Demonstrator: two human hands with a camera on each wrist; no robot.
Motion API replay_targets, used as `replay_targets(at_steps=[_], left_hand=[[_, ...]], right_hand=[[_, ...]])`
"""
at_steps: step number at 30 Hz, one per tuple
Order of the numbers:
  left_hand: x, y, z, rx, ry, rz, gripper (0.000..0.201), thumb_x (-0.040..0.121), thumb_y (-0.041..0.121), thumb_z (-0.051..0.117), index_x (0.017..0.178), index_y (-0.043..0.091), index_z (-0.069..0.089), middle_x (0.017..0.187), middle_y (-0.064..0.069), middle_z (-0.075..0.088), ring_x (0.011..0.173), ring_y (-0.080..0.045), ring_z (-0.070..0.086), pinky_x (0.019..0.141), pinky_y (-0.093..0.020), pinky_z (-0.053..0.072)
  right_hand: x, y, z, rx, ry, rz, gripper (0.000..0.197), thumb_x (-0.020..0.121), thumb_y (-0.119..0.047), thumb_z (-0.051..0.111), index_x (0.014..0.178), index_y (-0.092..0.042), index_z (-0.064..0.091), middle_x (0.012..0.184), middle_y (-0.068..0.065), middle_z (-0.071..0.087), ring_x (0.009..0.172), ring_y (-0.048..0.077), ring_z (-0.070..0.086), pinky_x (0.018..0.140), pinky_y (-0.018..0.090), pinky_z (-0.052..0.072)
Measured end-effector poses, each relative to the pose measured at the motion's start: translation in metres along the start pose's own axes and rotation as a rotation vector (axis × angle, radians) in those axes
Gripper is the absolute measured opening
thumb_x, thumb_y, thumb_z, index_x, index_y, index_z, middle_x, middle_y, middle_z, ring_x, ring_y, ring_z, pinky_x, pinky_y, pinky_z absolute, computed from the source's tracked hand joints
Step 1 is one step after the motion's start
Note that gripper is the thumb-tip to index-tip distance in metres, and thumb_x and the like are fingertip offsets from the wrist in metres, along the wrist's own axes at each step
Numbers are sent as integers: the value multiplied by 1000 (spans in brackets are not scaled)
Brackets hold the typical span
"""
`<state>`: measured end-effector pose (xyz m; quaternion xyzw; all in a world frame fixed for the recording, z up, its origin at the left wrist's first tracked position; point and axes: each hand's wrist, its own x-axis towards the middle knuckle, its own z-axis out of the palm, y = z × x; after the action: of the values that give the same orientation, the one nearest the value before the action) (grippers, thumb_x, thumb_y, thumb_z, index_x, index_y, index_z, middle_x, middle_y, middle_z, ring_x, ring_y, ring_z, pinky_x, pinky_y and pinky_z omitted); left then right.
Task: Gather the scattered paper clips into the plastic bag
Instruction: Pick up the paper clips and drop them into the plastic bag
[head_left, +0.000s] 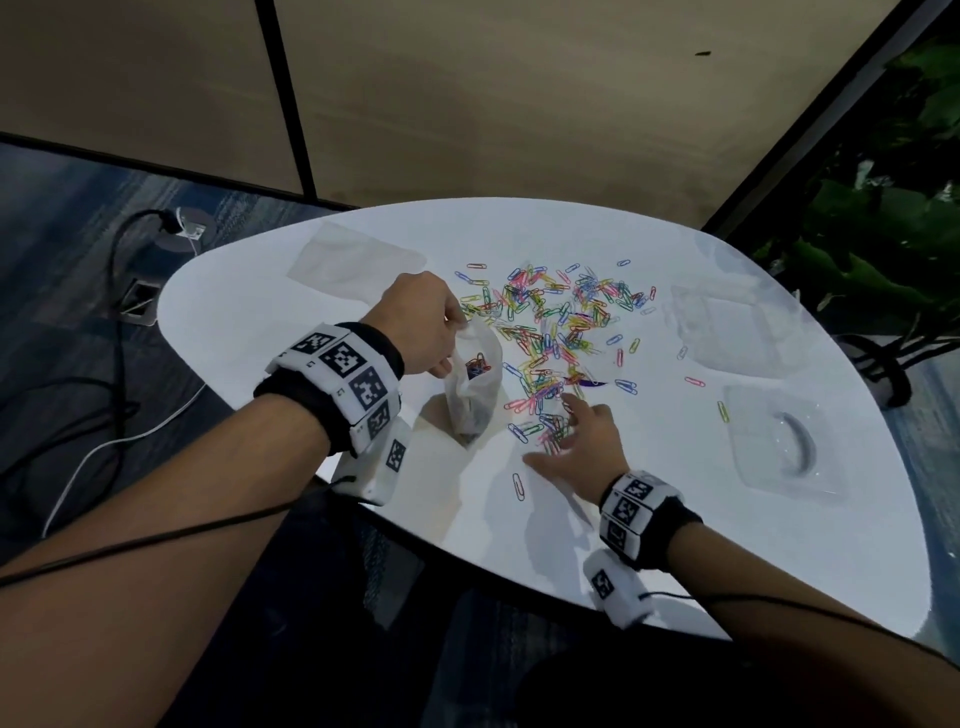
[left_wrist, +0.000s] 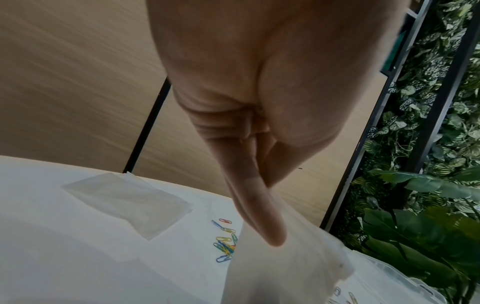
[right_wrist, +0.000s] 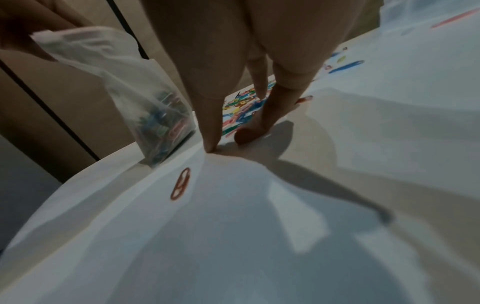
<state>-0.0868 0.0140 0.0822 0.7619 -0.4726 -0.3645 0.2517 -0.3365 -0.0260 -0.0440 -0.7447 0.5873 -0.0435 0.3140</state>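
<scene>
A small clear plastic bag (head_left: 475, 395) stands on the white table (head_left: 249, 322), with several coloured clips in its bottom. My left hand (head_left: 451, 335) pinches its upper rim and holds the mouth up; the left wrist view shows my thumb (left_wrist: 270, 232) pressed on the bag's film (left_wrist: 291, 273). Many coloured paper clips (head_left: 550, 322) lie scattered right of the bag. My right hand (head_left: 558, 436) rests with spread fingers on the near end of that pile, thumb tip on the table. In the right wrist view, my fingers (right_wrist: 262, 123) touch the clips (right_wrist: 241, 109) beside the bag (right_wrist: 145, 98). A single clip (head_left: 518, 486) lies nearer me.
A flat spare bag (head_left: 353, 260) lies at the table's far left. Two clear plastic trays (head_left: 727, 327) (head_left: 779, 447) sit on the right. The curved table edge runs just below both wrists. Plants stand at right, and cables lie on the floor at left.
</scene>
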Motion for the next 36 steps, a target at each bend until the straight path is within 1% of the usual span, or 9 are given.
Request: replay_targets(at_steps=[8,12,16,20,23,25,28,31,36], left_hand=[[3,-10,-6,-3,12,-32,22,96,4,50,107,3,69,74,-15,69,61,-29,74,66,-38,64],[4,-7,-5,1,-1,-25,21,96,3,49,105,3,68,81,-20,70,61,-29,74,66,-39,64],[6,-1,0,14,0,-10,20,95,1,51,104,4,69,91,-20,66,61,-28,74,63,-39,64],[6,8,6,9,-19,-6,19,95,0,53,105,4,69,81,-16,68,61,-29,74,65,-40,64],[8,13,10,9,-30,-13,20,95,1,52,106,5,69,71,-10,67,62,-28,75,68,-40,64],[9,16,11,13,-30,-9,22,96,1,50,108,5,69,68,-9,67,62,-27,75,68,-39,64],[9,21,16,4,-29,10,24,96,1,48,110,3,68,71,-9,66,62,-28,75,66,-39,64],[8,26,23,6,-31,30,25,96,1,46,105,3,69,70,-12,70,62,-29,75,68,-40,64],[9,30,32,7,-41,54,26,96,1,46,100,4,71,74,-14,72,61,-28,75,66,-41,64]], right_hand=[[64,-26,-10,-232,47,-126,51,87,-27,68,136,-19,56,139,17,36,113,34,56,104,38,46],[75,-30,-17,-364,59,-204,19,89,-14,63,104,-8,73,112,16,58,96,32,60,78,27,43],[78,-28,-33,-317,88,-171,17,88,-20,69,93,-7,78,90,13,71,82,27,64,71,26,46],[82,-11,-52,16,70,52,14,83,-29,75,84,-16,80,78,5,77,70,15,69,76,25,56],[76,-20,-65,654,-37,184,8,81,-17,78,85,-10,79,94,17,76,83,22,73,88,35,59],[65,-41,-75,984,-162,151,19,86,-7,72,102,4,72,108,24,71,86,19,73,83,25,59],[44,-73,-81,1125,-347,26,25,90,-3,65,111,11,65,109,16,71,92,16,72,77,17,57],[32,-88,-70,979,-347,-67,12,88,-1,68,97,7,71,93,16,72,83,18,72,80,22,58],[25,-90,-64,121,-149,-448,15,86,-15,69,98,-13,78,89,8,77,82,21,73,80,35,58]])
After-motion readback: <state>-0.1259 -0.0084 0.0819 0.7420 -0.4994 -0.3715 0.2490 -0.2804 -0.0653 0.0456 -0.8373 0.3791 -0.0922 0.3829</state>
